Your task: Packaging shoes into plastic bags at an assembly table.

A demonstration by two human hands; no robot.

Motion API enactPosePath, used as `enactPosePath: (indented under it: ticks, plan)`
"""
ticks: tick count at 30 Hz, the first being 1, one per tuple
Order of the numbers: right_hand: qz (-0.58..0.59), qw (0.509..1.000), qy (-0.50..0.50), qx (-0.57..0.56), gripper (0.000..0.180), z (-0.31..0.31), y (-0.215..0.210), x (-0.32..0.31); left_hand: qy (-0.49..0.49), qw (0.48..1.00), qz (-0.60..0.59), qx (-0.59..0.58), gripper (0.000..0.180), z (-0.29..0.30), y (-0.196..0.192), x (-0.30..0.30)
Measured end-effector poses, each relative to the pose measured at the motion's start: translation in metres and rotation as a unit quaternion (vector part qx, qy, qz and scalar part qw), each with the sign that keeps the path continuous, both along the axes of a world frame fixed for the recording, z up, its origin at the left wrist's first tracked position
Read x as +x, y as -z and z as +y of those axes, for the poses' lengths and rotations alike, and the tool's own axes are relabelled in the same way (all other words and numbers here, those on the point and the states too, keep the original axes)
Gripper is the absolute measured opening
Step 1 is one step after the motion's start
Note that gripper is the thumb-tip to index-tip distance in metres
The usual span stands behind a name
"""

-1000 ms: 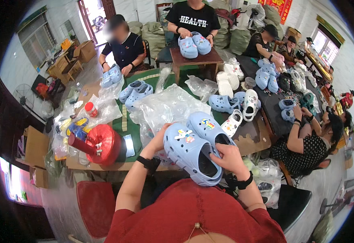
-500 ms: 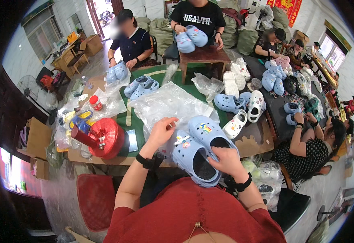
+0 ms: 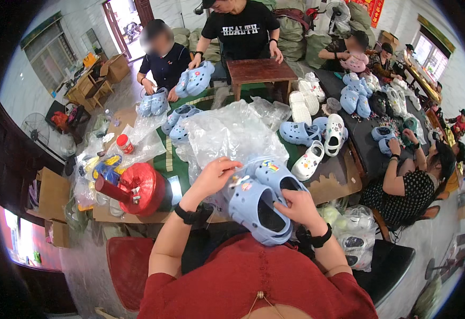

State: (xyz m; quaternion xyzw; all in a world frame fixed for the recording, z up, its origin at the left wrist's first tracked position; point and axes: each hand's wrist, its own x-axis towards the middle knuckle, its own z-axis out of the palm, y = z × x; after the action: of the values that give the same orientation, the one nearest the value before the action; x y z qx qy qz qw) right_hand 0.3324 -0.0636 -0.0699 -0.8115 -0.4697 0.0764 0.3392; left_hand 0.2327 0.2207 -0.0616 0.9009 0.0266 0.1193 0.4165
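Note:
A pair of light blue clogs (image 3: 249, 204) is tilted in front of my chest, toes pointing away, with colourful charms on their uppers. My right hand (image 3: 300, 210) grips them at the heel openings, thumb inside one of them. My left hand (image 3: 217, 174) is beside the toes, thumb and fingers pinched at the near edge of a clear plastic bag (image 3: 232, 133). The bag lies crumpled across the table beyond the clogs, and its film seems to lie over their toes. How far the toes reach into it is hard to see.
To the left stand a red round device (image 3: 142, 189) and a red-lidded jar (image 3: 124, 143). More blue clogs (image 3: 179, 121) and white clogs (image 3: 308, 160) lie around the bag. Across the table a co-worker holds blue clogs (image 3: 195, 80) beside a wooden stool (image 3: 259, 70); others sit nearby.
The plastic bag has risen and bunched up around the toes of my clogs. My left hand has moved slightly right and down. The standing co-worker has swung their clogs leftward, off the stool.

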Motion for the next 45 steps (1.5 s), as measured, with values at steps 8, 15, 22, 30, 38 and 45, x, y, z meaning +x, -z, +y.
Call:
enactPosePath:
  ticks: [8, 15, 22, 30, 38, 45]
  plan:
    - [0.032, 0.998, 0.061, 0.002, 0.034, 0.018, 0.016, -0.003, -0.204, 0.954, -0.147, 0.161, 0.020, 0.005, 0.047, -0.015]
    - [0.024, 0.998, 0.056, -0.006, 0.035, 0.027, 0.017, -0.006, -0.259, 0.940, -0.060, -0.215, 0.036, 0.033, 0.119, -0.025]
    - [0.011, 0.998, 0.056, -0.004, 0.036, 0.028, 0.016, -0.007, -0.223, 0.930, -0.030, -0.291, 0.028, 0.031, 0.109, -0.029]
    - [0.028, 0.994, 0.108, -0.021, 0.037, 0.024, 0.009, -0.010, -0.265, 0.961, -0.063, -0.053, 0.037, 0.002, 0.075, -0.051]
    - [-0.020, 0.993, 0.107, -0.037, 0.033, 0.032, 0.020, -0.012, -0.167, 0.974, 0.136, -0.072, 0.046, 0.001, 0.052, -0.068]
    - [-0.051, 0.994, 0.086, -0.052, 0.032, 0.033, 0.018, -0.019, -0.239, 0.957, -0.083, 0.139, 0.048, 0.020, 0.040, -0.025]
